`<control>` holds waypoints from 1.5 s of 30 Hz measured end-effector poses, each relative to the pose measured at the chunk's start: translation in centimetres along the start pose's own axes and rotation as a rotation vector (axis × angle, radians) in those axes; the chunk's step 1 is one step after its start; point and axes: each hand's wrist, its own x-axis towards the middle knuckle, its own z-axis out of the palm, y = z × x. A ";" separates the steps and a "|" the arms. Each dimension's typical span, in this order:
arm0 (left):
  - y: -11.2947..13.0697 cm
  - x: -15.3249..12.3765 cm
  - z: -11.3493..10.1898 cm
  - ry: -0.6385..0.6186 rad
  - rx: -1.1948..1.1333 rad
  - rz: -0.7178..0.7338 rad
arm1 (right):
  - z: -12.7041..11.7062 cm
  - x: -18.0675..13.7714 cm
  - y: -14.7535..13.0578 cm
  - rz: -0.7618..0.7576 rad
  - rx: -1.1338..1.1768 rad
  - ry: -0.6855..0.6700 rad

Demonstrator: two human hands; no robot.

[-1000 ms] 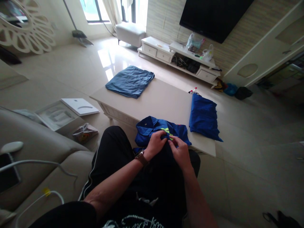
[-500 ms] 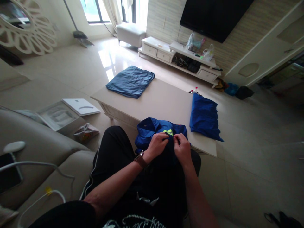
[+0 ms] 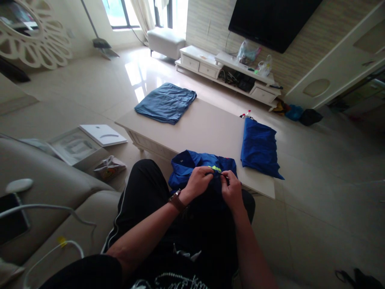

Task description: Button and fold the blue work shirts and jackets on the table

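Note:
A blue collared work shirt [image 3: 183, 166] with a yellow-green reflective strip lies across my lap and the near table edge. My left hand [image 3: 199, 182], with a watch on its wrist, pinches the shirt just beside the strip. Close on its right, my right hand [image 3: 231, 188] has thumb and finger closed on the same cloth. Whatever small detail sits between the fingertips is too small to make out. The shirt's lower part falls into shadow over my dark trousers.
On the white table [image 3: 207, 128] lie folded grey-blue cloth [image 3: 167, 103] at the far left and folded dark blue cloth [image 3: 259, 148] at the right. An open box [image 3: 76, 148] stands left on the floor by the sofa [image 3: 60, 192]. A TV cabinet [image 3: 231, 72] is beyond.
The shirt's collar has shifted slightly left and down. My fingers have shifted a little at the strip, and the strip is now more bunched. Both hands keep hold of the cloth.

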 end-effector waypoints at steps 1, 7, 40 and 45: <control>0.0 0.0 0.0 0.020 -0.006 -0.018 | 0.0 -0.1 -0.1 0.008 0.019 -0.020; -0.3 0.0 -0.4 0.010 0.009 -0.011 | -0.5 -0.3 0.0 0.038 0.124 -0.077; 0.0 -0.3 -0.8 -0.115 0.092 0.081 | -0.9 0.4 0.3 -0.261 0.041 -0.168; 0.3 0.1 -1.2 -0.175 0.171 0.137 | -0.1 0.1 0.1 -0.224 0.005 -0.064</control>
